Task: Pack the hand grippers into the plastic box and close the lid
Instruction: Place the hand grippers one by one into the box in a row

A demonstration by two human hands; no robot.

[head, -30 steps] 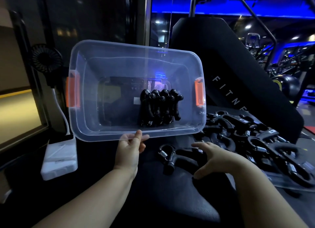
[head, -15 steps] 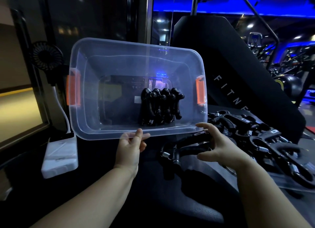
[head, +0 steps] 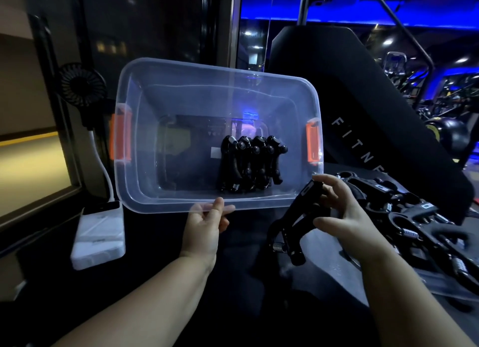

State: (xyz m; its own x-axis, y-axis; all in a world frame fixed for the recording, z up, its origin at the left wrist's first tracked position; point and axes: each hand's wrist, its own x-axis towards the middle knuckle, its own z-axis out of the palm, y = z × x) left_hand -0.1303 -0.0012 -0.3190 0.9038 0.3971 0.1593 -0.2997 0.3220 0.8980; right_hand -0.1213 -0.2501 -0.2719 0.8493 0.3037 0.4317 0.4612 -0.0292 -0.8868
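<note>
Plastic box: the clear plastic box [head: 181, 100] is tipped up with its open side toward the camera. It is rectangular with rounded corners and smooth, see-through walls, and it sits toward the far left of the dark counter [head: 233, 282].
Latches: an orange latch [head: 119, 136] sits on each short end. Both are flat and glossy.
Contents: a row of four hand grippers [head: 248, 165] stands packed side by side, right of the middle of the box floor. They are black and shiny with curved handles, and a metal coil shows at the bottom of one.
Left hand: the left hand [head: 204, 224] pinches the near rim of the box. One finger lies straight up the front and the others show dimly through the plastic.
Right hand: the right hand [head: 344, 217] has its fingers curled round the held hand gripper [head: 293, 224]. This is just outside the near right corner of the box, and the spring end hangs down.
Unpacked: a pile of hand grippers [head: 404, 211] lies along the right edge of the counter. They are black, with bright steel springs.
Under the pile: a clear flat sheet [head: 440, 289] lies there. I cannot tell whether it is the lid.
Left edge: a white block [head: 99, 232] with a white cable lies here, with a small black fan [head: 82, 84] above it.
Behind: a black panel [head: 363, 113] stands at the back, its lettering cut off by the pile.
Hard to see: in the dim blue light, dark shapes seen through the box floor cannot be made out.
</note>
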